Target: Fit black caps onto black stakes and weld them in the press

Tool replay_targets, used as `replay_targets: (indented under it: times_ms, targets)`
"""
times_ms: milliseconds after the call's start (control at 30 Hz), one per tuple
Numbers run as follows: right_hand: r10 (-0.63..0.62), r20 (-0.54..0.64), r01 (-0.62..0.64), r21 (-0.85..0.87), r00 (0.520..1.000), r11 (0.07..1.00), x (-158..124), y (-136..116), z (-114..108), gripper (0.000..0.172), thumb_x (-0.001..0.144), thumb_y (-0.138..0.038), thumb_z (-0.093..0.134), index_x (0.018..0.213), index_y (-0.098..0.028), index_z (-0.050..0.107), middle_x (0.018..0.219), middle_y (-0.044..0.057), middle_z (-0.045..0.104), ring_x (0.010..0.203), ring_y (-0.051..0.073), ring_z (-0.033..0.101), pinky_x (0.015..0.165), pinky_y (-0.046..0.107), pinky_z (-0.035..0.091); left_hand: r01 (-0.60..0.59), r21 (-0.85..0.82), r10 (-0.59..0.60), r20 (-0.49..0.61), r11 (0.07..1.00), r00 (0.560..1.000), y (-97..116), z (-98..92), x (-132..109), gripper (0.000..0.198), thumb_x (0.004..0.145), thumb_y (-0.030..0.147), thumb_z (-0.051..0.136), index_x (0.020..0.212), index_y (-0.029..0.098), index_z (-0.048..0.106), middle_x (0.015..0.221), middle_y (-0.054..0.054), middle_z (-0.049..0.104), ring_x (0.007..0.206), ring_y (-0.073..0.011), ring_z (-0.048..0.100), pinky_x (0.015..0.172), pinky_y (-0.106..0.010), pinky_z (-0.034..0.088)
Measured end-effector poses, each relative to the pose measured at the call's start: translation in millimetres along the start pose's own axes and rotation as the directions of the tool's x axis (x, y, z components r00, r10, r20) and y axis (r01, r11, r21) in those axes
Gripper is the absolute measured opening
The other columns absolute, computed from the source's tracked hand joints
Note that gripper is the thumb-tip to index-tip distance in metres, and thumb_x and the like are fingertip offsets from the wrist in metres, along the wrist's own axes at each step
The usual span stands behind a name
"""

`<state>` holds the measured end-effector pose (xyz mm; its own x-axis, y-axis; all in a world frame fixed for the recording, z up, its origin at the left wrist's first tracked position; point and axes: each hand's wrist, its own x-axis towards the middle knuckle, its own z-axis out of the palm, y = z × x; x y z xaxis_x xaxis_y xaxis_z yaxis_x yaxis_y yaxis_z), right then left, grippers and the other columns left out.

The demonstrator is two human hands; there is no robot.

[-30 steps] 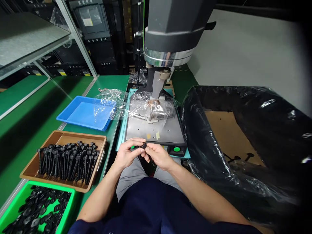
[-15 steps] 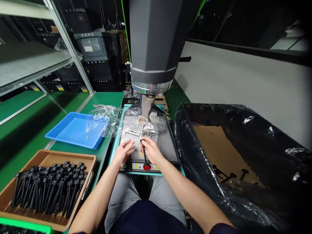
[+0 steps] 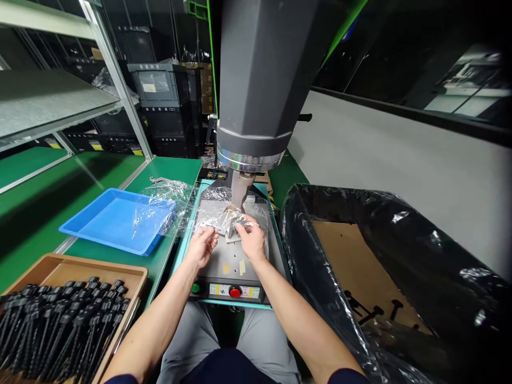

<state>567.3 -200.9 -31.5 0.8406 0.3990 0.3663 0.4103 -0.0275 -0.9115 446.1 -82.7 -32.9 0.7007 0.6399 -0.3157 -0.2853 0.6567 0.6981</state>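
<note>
My left hand (image 3: 203, 246) is closed at the left of the metal fixture, thumb against the curled fingers. Whatever it pinches is too small to make out. Clear plastic film (image 3: 214, 217) lies around its fingertips. My right hand (image 3: 253, 242) is closed at the fixture (image 3: 233, 238), just under the metal horn (image 3: 241, 188) of the press. Its fingers and the film hide what it grips. The black ribbed rod with a knob-like head, seen earlier in that hand, does not show between the hands.
At left, a brown tray (image 3: 138, 273) holds many black rods, behind it a blue tray (image 3: 116, 216). The press base carries a red button (image 3: 235, 292) and a green button (image 3: 196, 288). At right stands a bin lined with black plastic (image 3: 320, 266), a few rods inside.
My right hand has moved forward to the fixture, and the black rod it held is out of sight. My left hand's spread fingers have closed near the film. The view has shifted slightly.
</note>
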Motion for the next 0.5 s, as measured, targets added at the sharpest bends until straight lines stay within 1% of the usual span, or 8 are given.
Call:
replay_targets:
  times_ms: [67, 133, 267, 367, 433, 500]
  targets:
    - [-0.079, -0.031, 0.078, -0.026, 0.996, 0.997, 4.3, -2.8, 0.1, 0.034, 0.080, -0.037, 0.064, 0.109, -0.020, 0.069, 0.108, 0.009, 0.068, 0.090, 0.023, 0.061, 0.078, 0.035, 0.050, -0.002, 0.015, 0.002, -0.001, 1.000, 1.000, 0.5, -0.3, 0.5, 0.023, 0.066, 0.019, 0.082, 0.076, 0.015, 0.062, 0.077, -0.001, 0.069, 0.061, -0.0075, 0.065, 0.053, -0.014, 0.052]
    - [-0.107, -0.059, 0.104, -0.043, 0.992, 0.994, 9.9, -3.4, 2.6, 0.032, 0.080, -0.037, 0.064, 0.107, -0.021, 0.069, 0.108, 0.010, 0.068, 0.096, 0.024, 0.060, 0.080, 0.036, 0.049, -0.002, 0.025, 0.001, 0.003, 1.000, 1.000, 1.1, 0.2, 1.0, 0.023, 0.066, 0.020, 0.082, 0.077, 0.015, 0.062, 0.077, -0.001, 0.069, 0.061, -0.0071, 0.065, 0.053, -0.014, 0.052]
    - [-0.023, -0.094, 0.017, -0.063, 0.995, 0.998, 23.6, 3.3, 12.8, 0.031, 0.079, -0.039, 0.066, 0.104, -0.021, 0.071, 0.102, 0.008, 0.070, 0.099, 0.025, 0.059, 0.090, 0.040, 0.046, -0.002, 0.053, 0.002, 0.004, 0.999, 1.000, 2.1, 2.7, 2.6, 0.026, 0.065, 0.021, 0.082, 0.080, 0.014, 0.063, 0.079, -0.002, 0.070, 0.061, -0.0078, 0.065, 0.054, -0.015, 0.052]
    - [0.051, -0.064, -0.050, 0.020, 0.997, 0.999, 33.9, 10.3, 19.8, 0.034, 0.076, -0.039, 0.069, 0.105, -0.020, 0.069, 0.103, 0.008, 0.070, 0.097, 0.025, 0.062, 0.090, 0.040, 0.047, -0.013, 0.074, 0.013, 0.003, 0.997, 1.000, 2.5, 4.5, 5.0, 0.027, 0.064, 0.021, 0.083, 0.080, 0.014, 0.063, 0.076, -0.002, 0.070, 0.061, -0.0087, 0.065, 0.053, -0.015, 0.051]
    - [0.084, -0.010, -0.083, 0.084, 0.996, 0.993, 39.5, 12.7, 20.1, 0.039, 0.073, -0.038, 0.071, 0.107, -0.020, 0.067, 0.104, 0.007, 0.070, 0.098, 0.025, 0.063, 0.089, 0.039, 0.049, -0.017, 0.077, 0.017, 0.001, 0.997, 1.000, 2.7, 4.7, 6.6, 0.026, 0.064, 0.021, 0.083, 0.079, 0.014, 0.063, 0.076, -0.002, 0.069, 0.062, -0.0088, 0.065, 0.054, -0.015, 0.051]
    - [0.111, 0.070, -0.120, 0.136, 0.991, 0.983, 43.9, 12.7, 15.8, 0.043, 0.070, -0.037, 0.074, 0.110, -0.021, 0.066, 0.105, 0.006, 0.070, 0.099, 0.025, 0.063, 0.089, 0.039, 0.050, -0.017, 0.078, 0.017, -0.001, 0.997, 1.000, 2.9, 4.0, 7.8, 0.025, 0.064, 0.022, 0.083, 0.079, 0.014, 0.064, 0.077, -0.003, 0.070, 0.063, -0.0089, 0.065, 0.054, -0.016, 0.051]
